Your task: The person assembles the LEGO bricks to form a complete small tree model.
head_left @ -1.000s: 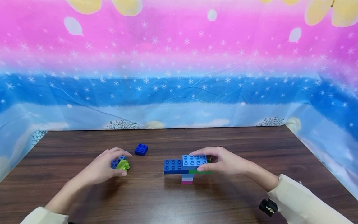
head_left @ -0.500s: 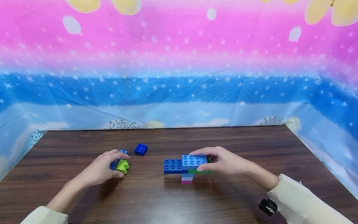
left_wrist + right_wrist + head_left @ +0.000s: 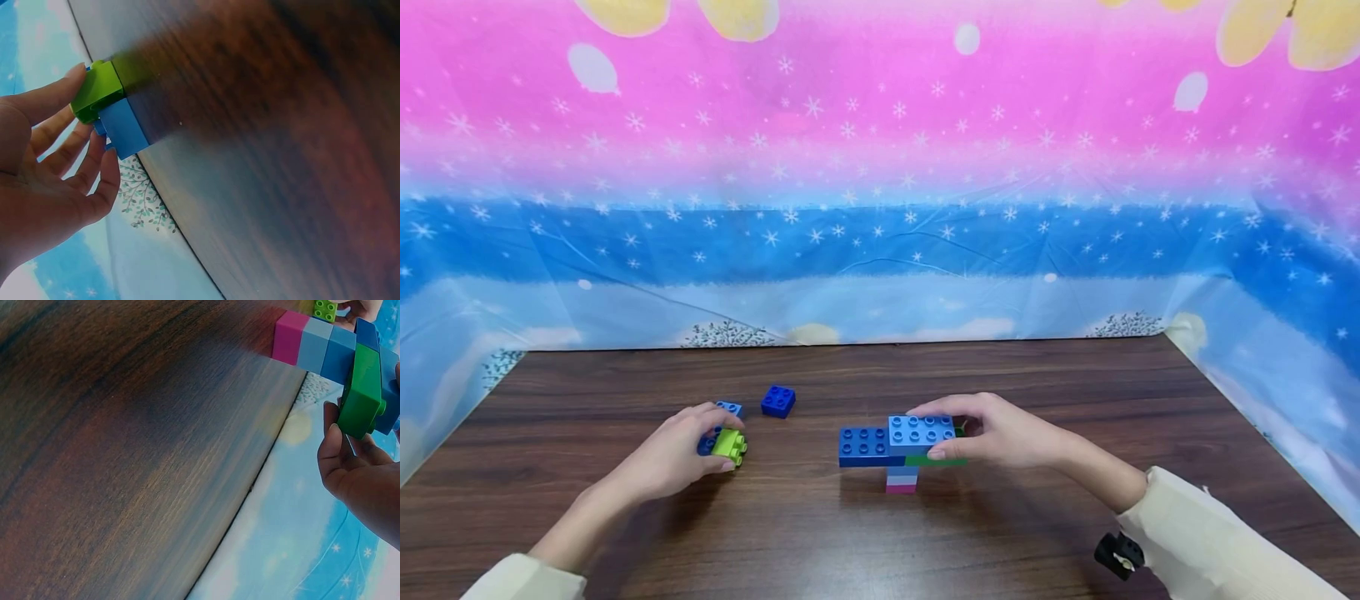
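Note:
My left hand [image 3: 677,450] grips a lime green brick [image 3: 728,447] between thumb and fingers, at the left of the table. Blue bricks sit right beside it, partly hidden by the hand; one blue brick [image 3: 125,128] shows in the left wrist view. My right hand [image 3: 992,429] holds the light blue eight-stud brick [image 3: 917,429] on top of a brick build. Under that brick lie a dark blue brick [image 3: 863,447] and a green brick [image 3: 362,390], side by side. They rest on a narrow column with a pink brick [image 3: 900,488] at its foot.
A loose dark blue four-stud brick [image 3: 778,401] lies behind and between the hands. The wooden table [image 3: 820,542] ends at a patterned cloth backdrop [image 3: 880,308]. A small black device [image 3: 1120,556] hangs at the right sleeve.
My left hand's thumb and fingers have closed in on the lime green brick, and more of the blue brick behind shows. The right hand and the build have stayed put.

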### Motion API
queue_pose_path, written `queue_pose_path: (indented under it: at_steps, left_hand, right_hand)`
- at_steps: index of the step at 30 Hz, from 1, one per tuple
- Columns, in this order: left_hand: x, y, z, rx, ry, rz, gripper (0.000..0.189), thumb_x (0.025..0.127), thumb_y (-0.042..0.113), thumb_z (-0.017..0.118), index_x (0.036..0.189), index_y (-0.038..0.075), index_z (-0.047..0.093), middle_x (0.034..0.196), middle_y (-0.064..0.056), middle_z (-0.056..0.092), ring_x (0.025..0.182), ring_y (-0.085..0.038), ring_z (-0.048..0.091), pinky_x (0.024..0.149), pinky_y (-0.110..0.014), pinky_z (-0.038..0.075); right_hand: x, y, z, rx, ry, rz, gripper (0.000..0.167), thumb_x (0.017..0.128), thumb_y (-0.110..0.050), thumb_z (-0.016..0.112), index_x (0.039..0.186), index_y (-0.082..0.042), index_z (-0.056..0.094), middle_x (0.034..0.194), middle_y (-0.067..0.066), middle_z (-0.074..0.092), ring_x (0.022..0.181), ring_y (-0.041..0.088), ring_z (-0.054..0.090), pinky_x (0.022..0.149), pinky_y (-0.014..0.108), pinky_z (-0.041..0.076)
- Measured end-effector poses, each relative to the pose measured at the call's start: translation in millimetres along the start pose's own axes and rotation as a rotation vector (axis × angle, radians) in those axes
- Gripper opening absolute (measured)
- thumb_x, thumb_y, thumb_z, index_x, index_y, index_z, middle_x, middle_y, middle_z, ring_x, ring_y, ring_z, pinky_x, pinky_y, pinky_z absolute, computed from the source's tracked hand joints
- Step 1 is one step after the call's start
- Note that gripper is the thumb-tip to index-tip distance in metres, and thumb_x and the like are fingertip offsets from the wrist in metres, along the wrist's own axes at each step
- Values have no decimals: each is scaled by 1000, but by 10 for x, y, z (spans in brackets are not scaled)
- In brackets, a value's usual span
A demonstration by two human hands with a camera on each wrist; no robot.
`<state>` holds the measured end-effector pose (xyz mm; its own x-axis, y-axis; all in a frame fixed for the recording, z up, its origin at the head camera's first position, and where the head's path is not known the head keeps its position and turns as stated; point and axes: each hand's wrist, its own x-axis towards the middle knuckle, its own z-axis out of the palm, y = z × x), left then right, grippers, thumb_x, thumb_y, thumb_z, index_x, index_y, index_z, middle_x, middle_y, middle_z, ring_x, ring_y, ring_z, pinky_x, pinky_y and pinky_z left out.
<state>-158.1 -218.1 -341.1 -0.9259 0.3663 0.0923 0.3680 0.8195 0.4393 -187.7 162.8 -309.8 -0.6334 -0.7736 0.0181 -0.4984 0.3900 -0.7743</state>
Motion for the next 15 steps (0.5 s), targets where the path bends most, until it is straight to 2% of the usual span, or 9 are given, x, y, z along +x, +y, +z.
queue_pose_path:
  at_steps: [3, 6, 10, 15]
  left_hand:
    - [0, 9, -5, 8, 1, -7, 38, 73, 14, 76, 106, 5, 61, 113, -19, 56, 110, -45, 45, 85, -57, 37]
    - [-6, 27, -14, 7, -3, -17, 38, 73, 15, 76, 106, 5, 60, 112, -18, 57, 107, -44, 47, 84, -56, 39]
    - [-12, 50, -34, -1, 5, -10, 38, 74, 14, 76, 105, 3, 59, 104, -11, 59, 94, -31, 54, 75, -46, 44]
    - [-4, 87, -72, -54, 17, -20, 35, 75, 10, 75, 104, 0, 58, 98, -8, 57, 80, -18, 53, 64, -33, 45]
  right_hand:
    - [0, 0, 1, 5, -1, 1, 44, 88, -22, 62, 131, -14, 51, 111, 1, 59, 86, 16, 56, 71, 28, 48]
    - [-3, -3, 1, 11, -2, 7, 44, 89, -22, 61, 131, -14, 51, 111, 1, 59, 87, 16, 56, 71, 29, 48]
    - [-6, -12, 1, 14, -3, 11, 44, 89, -22, 61, 131, -13, 51, 112, 2, 59, 87, 16, 56, 71, 28, 48]
    - [-3, -23, 1, 14, 0, 13, 44, 89, -22, 61, 130, -13, 51, 111, 2, 59, 86, 16, 56, 70, 28, 48]
